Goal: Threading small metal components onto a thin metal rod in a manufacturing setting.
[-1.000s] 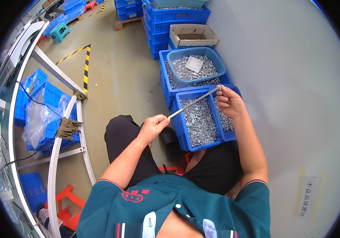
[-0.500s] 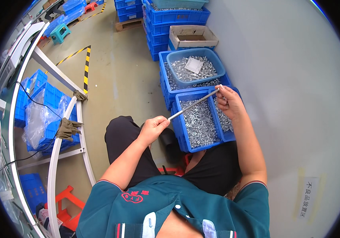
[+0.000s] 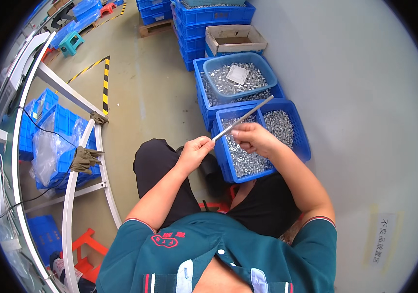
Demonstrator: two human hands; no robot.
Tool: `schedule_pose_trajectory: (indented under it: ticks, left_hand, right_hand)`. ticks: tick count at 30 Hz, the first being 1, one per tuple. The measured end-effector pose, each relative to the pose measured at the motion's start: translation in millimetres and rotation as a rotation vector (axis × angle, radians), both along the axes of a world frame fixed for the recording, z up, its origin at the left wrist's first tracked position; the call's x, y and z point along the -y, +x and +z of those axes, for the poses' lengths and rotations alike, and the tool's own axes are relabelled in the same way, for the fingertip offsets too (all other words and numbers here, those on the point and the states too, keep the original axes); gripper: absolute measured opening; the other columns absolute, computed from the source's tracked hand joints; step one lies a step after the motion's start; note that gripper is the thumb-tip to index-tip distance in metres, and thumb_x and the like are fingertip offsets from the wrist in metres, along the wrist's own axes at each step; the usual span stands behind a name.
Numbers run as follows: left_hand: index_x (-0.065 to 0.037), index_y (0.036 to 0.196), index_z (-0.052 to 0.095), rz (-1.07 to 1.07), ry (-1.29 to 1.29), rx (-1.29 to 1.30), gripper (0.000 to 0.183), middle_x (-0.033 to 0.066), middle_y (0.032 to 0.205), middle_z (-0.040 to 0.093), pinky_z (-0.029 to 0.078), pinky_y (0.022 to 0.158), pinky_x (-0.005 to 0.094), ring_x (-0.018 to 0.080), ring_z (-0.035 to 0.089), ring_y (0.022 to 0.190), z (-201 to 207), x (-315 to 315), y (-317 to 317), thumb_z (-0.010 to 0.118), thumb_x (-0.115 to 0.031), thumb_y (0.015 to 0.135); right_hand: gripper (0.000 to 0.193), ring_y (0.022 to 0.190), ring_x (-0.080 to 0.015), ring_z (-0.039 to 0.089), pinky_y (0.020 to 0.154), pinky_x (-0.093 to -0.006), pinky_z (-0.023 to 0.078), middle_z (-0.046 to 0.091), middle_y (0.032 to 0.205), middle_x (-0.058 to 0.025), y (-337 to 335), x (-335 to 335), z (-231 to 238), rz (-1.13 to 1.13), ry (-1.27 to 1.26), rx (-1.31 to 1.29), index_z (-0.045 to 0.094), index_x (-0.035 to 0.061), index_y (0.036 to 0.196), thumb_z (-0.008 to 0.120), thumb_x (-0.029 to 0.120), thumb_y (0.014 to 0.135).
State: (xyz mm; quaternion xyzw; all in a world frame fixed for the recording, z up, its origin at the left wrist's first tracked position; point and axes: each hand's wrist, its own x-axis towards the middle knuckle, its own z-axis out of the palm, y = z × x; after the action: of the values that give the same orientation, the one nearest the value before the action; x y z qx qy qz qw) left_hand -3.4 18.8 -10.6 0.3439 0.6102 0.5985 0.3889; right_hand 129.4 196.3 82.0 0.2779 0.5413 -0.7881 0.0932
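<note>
A thin grey metal rod [image 3: 253, 111] slants up and to the right in front of me. My left hand [image 3: 194, 152] is closed round its near end. My right hand [image 3: 256, 138], fingers curled and slightly blurred, is at the rod's middle; whether it grips the rod or pinches something small is hidden. The rod's far end sticks out free. Below lies a blue divided crate [image 3: 302, 144], with small shiny metal parts [image 3: 245, 165] in its left part and nut-like metal pieces [image 3: 278, 128] in its right.
Beyond the crate, a light-blue basin [image 3: 270, 77] of metal parts sits in another blue crate [image 3: 203, 93]. A worn carton [image 3: 257, 43] and stacked blue crates [image 3: 187, 36] stand farther back. A white wall [image 3: 365, 122] borders the right, a white-framed table [image 3: 71, 210] the left.
My right hand has left the rod's far end and come down to its middle. My left hand, with the rod, has shifted slightly right and up. The right part of the crate is less covered.
</note>
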Motion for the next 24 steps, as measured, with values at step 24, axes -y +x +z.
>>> schedule_pose_trajectory:
  ticks: [24]
  left_hand:
    - [-0.001,0.083,0.061,-0.036,-0.069,-0.020,0.016,-0.0050,0.071,0.051,0.037,0.063,0.0195,0.0039,0.044,0.069,16.4,13.3,-4.7,0.058,-0.017,0.087]
  right_hand:
    - [0.020,0.047,-0.0034,0.035,0.037,-0.0163,0.025,0.046,0.064,0.0025,25.6,-64.0,18.8,-0.478,-0.395,-0.396,0.056,0.0070,0.100,0.048,0.024,0.093]
